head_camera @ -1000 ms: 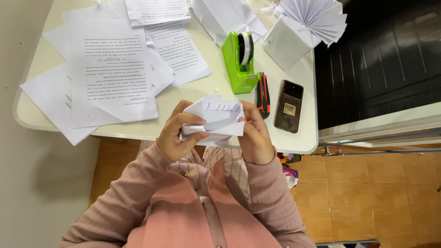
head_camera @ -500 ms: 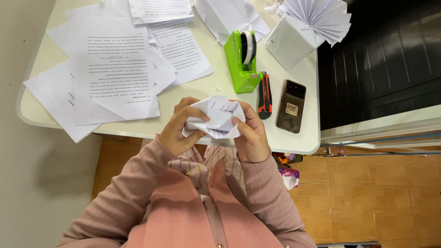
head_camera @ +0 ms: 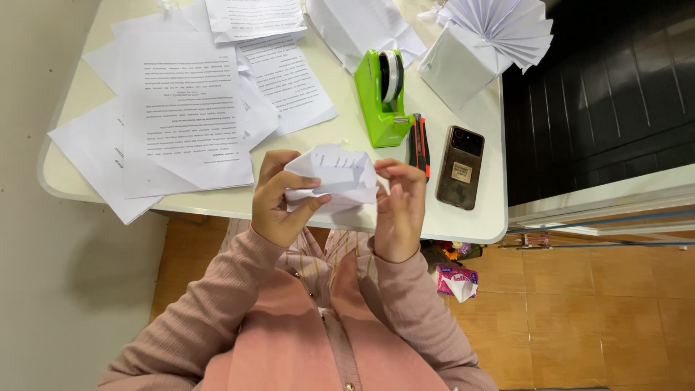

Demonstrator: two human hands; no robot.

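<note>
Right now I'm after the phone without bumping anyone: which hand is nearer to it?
Right. The right hand sits just beside the phone, at the folded paper. The left hand holds the paper's far side, farther from the phone.

A home desk or small office corner is showing here; printed sheets (head_camera: 184,116) are covering a pale table (head_camera: 478,224); a green tape dispenser (head_camera: 384,98), a utility knife (head_camera: 418,145) and a phone (head_camera: 461,166) are lying beside them; orange tiled floor (head_camera: 579,311) is running below.
</note>
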